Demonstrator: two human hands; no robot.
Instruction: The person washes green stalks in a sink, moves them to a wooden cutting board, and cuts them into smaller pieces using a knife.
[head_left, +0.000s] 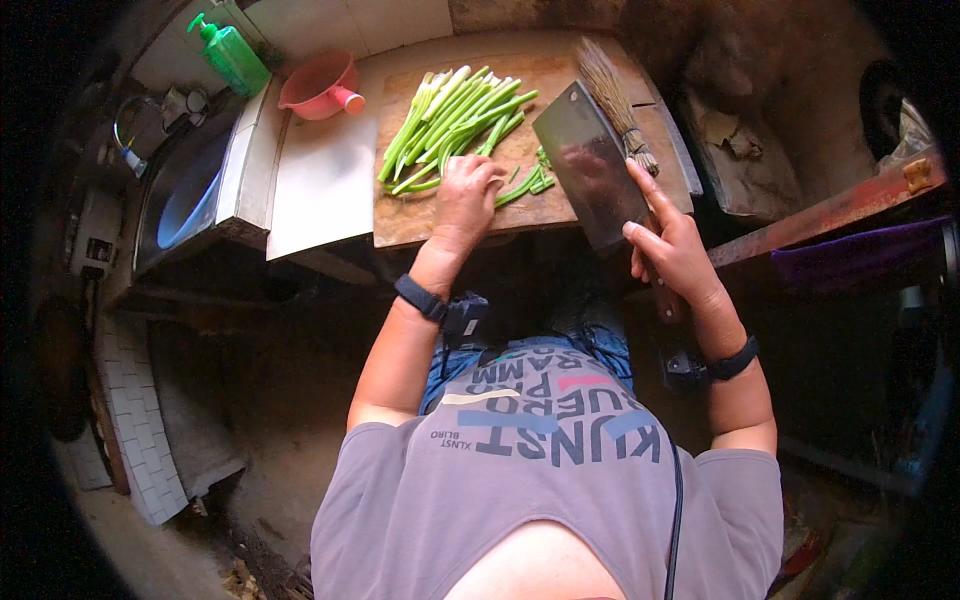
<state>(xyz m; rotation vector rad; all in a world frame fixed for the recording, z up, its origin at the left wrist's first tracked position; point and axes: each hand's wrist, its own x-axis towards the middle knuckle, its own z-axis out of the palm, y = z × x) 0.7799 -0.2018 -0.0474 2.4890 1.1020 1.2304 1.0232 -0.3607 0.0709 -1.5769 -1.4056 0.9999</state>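
A heap of green celery stalks (461, 120) lies on a worn wooden cutting board (420, 221), pale ends toward the back. My left hand (466, 195) rests at the near end of the heap, fingers bent over the stalks; its fingertips are partly hidden, so a firm grip cannot be confirmed. Short cut celery pieces (534, 181) lie just right of it on the board. In my right hand (671, 251) is a cleaver, gripped by its wooden handle, index finger stretched along the blade. The wide cleaver blade (585, 154) is tilted above the board's right part, apart from the celery.
Behind the blade, a straw brush (609, 90) lies on the board's right side. A pink plastic dipper (319, 88) stands left of the board. Farther left are a green pump bottle (234, 61) and a blue basin (187, 217) in a sink. A purple cloth (855, 253) hangs at right.
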